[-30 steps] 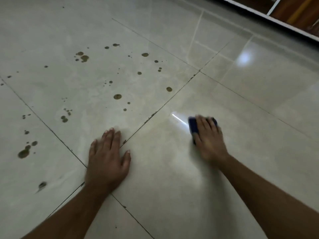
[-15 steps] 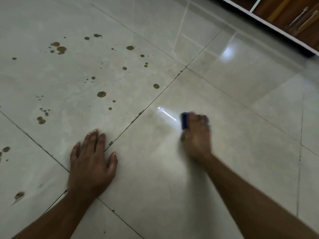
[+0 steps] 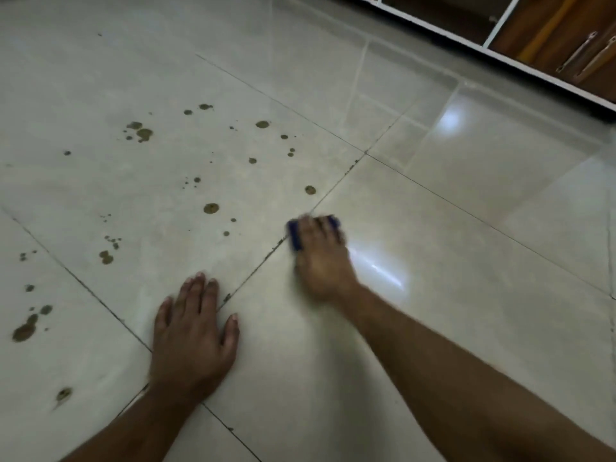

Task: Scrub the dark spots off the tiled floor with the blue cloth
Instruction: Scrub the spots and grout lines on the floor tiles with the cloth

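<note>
Right hand: the right hand (image 3: 321, 258) lay on top of the blue cloth (image 3: 295, 236), pressing it to the tiled floor (image 3: 450, 328); it was motion-blurred, so I could not tell whether the fingers curled round the cloth or lay flat.
Left hand: the left hand (image 3: 193, 331) was flat on the floor, fingers spread and straight, holding nothing, bracing across a grout line (image 3: 253, 278).
Cloth: mostly hidden under the right hand, blue showing at its left and far edges; it sat at the grout line.
Change: over the last second the cloth had moved from well inside the clean right-hand tile leftward to the grout line; the left hand had kept its place.
Spots: dark spots (image 3: 211, 208) were scattered over the left tile, the nearest (image 3: 310, 190) just beyond the cloth.
Meaning: judged that the scrubbing was crossing towards the stained tile; most spots looked untouched, so much work remained.
Background: a cabinet (image 3: 566, 38) stood at the far right.
</note>
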